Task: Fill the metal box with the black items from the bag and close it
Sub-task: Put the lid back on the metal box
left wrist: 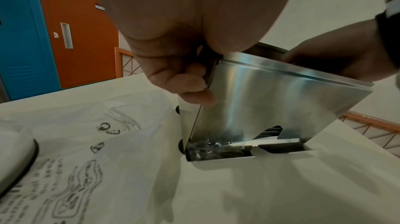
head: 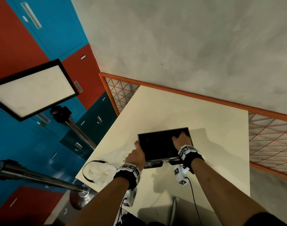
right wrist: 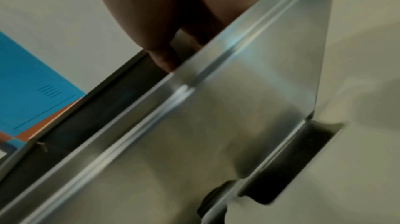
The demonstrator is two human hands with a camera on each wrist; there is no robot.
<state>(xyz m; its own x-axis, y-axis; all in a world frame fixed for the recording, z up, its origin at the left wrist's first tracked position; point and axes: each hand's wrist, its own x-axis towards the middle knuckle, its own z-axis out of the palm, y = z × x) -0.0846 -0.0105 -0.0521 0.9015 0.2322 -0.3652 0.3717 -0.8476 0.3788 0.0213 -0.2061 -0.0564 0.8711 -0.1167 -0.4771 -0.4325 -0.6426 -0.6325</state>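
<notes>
The metal box's lid looks dark from above and shiny from below. It is tilted, with its near edge raised off the base. Through the gap I see black items in the base, some in clear wrap. My left hand grips the lid's near left corner, its fingers curled under the edge. My right hand lies on the lid's near right part, fingers bent over the edge. A white printed plastic bag lies flat on the table left of the box.
The cream table ends close on the left and right. A white thing with a black band lies near the table's left corner. A light panel on a stand and metal poles stand to the left, before coloured lockers. An orange mesh fence runs behind.
</notes>
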